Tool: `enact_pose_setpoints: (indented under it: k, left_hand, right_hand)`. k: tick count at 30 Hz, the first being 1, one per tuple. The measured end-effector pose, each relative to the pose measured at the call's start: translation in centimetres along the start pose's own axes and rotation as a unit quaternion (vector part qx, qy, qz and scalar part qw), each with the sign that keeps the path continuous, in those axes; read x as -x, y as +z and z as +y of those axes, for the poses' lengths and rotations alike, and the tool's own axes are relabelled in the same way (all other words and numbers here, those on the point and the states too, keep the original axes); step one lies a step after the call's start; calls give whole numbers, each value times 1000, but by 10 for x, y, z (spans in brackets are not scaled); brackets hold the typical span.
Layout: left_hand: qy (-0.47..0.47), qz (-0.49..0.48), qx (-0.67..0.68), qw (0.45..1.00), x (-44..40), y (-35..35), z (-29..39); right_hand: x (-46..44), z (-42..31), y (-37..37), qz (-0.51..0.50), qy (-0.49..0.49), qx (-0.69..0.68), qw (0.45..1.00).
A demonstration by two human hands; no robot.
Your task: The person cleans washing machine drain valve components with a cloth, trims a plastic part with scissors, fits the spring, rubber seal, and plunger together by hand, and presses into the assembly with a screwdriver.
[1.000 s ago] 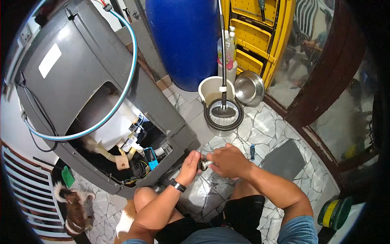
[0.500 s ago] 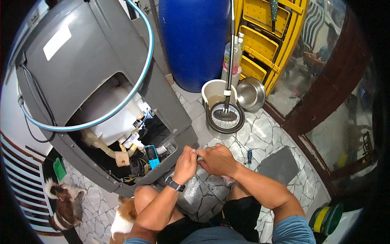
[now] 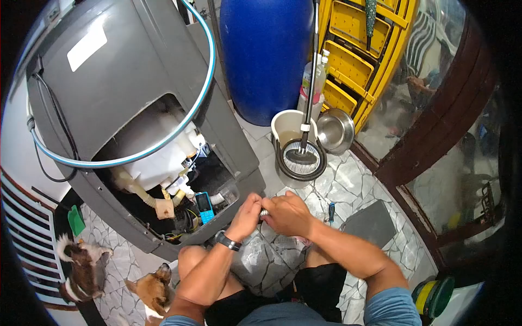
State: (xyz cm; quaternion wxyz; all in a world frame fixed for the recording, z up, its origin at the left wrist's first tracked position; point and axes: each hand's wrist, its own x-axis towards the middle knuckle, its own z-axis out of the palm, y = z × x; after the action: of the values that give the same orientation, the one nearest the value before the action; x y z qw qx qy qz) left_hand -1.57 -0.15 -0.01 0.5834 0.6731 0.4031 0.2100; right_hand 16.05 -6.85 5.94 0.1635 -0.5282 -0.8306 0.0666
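Both my hands are close together in front of the open grey appliance, above the tiled floor. My left hand (image 3: 247,216) is closed, its fingertips meeting the right hand's. My right hand (image 3: 286,213) is wrapped round a short, pale ribbed piece (image 3: 265,212) that looks like a bit of corrugated hose; most of it is hidden by the fingers. The grey appliance (image 3: 125,60), seemingly a washing machine, has a large cut-out showing a white tub, hoses and wires. A blue keypad phone (image 3: 205,208) rests at the lower edge of that opening.
A blue-handled screwdriver (image 3: 331,213) and a dark flat panel (image 3: 371,225) lie at right. Beyond are a mop bucket (image 3: 293,122), metal bowl (image 3: 335,131), blue drum (image 3: 266,60) and yellow folding ladder (image 3: 348,65). Two dogs, one brown-and-white (image 3: 152,290), are at left. A blue-white hose (image 3: 179,127) loops across the appliance.
The view has shifted slightly. The near dog has raised and turned its head into view beside my left leg. My hands remain together, with slightly more of the ribbed piece showing.
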Motion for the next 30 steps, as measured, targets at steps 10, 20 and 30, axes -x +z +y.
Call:
enact_pose_setpoints:
  k: [10,20,30]
  left_hand:
    - [25,189,91,977,4,26,2]
    - [136,111,-47,983,7,-21,24]
    - [134,194,-241,941,5,-10,23]
  right_hand:
    - [1,1,19,49,185,-118,974]
    - [-3,26,28,27,77,-345,935]
    - [-24,-5,-23,-14,65,-15,998]
